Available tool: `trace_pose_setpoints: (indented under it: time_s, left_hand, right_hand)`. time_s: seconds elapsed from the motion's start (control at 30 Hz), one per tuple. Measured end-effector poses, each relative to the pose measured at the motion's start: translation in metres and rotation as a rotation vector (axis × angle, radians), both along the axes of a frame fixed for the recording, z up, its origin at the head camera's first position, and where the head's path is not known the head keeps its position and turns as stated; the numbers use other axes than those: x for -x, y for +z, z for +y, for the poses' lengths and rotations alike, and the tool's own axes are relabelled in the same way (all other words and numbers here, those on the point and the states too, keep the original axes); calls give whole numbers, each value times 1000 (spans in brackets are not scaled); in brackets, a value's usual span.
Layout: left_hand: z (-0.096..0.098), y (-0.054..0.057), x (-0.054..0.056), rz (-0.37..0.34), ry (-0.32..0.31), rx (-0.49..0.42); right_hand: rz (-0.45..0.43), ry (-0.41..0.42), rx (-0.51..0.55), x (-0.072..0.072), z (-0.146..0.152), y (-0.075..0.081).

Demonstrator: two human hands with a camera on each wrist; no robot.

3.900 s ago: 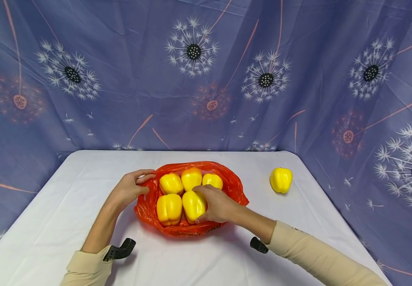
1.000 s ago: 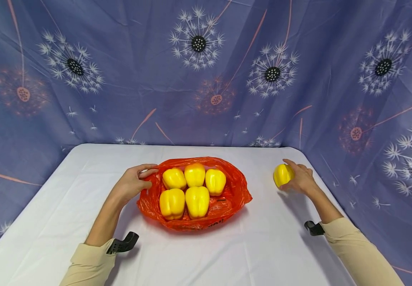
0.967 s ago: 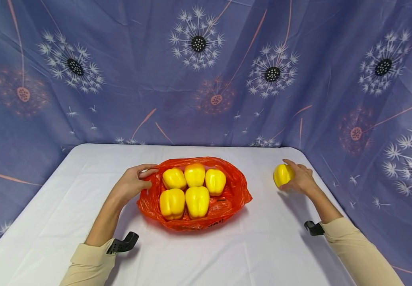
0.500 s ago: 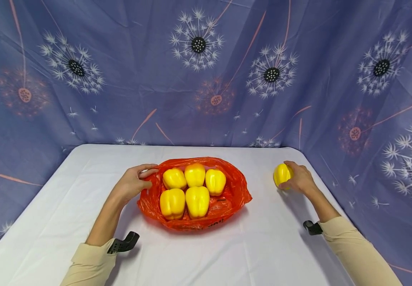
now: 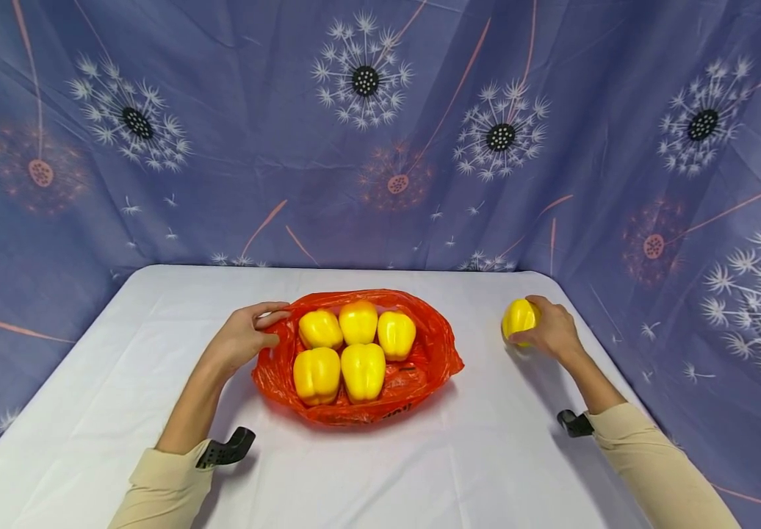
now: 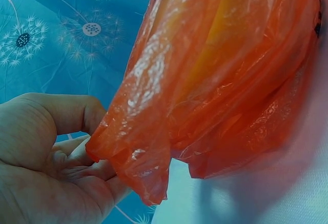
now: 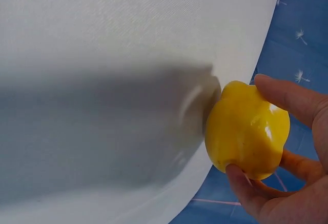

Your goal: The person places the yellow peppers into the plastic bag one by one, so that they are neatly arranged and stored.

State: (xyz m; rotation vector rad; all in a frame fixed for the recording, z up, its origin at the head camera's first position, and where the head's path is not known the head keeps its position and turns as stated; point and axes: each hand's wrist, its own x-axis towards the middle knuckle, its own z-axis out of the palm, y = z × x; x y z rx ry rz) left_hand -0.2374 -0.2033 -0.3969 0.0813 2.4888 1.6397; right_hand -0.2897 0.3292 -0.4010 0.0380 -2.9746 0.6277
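A red plastic bag [image 5: 420, 382] lies with its mouth spread wide on the white table, several yellow bell peppers [image 5: 363, 372] sitting inside. At its left edge, my left hand [image 5: 238, 342] holds the plastic between thumb and fingers; the left wrist view shows the crumpled bag corner [image 6: 138, 152] in that grasp. Far to the right, my right hand [image 5: 555, 330] grips a single yellow bell pepper [image 5: 518, 320]. Up close in the right wrist view, thumb and fingers span this pepper [image 7: 246, 131] from opposite sides, its shadow falling on the cloth.
The white-covered table [image 5: 380, 485] ends not far behind the bag and to the right of the right hand. A blue curtain [image 5: 255, 147] with dandelion prints hangs behind and along both sides. Black wrist mounts [image 5: 227, 448] sit on both sleeves.
My right hand has left a pepper in the bag and gone right to the lone pepper, its fingers drawing in around it. The left hand has stayed at the bag's edge.
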Motion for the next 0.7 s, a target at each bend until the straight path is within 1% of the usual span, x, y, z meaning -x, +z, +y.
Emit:
trace_pose_setpoints:
  time_s: [0.17, 0.33, 0.53, 0.7]
  left_hand:
    - [0, 1, 0, -5, -1, 1]
    - [1, 1, 0, -4, -4, 0]
    - [0, 1, -1, -7, -6, -23]
    - [0, 0, -1, 0, -13, -8]
  right_hand:
    - [30, 15, 0, -1, -10, 6]
    - [71, 34, 4, -4, -24, 16]
    - [103, 89, 26, -12, -47, 40]
    - [124, 122, 42, -20, -68, 59]
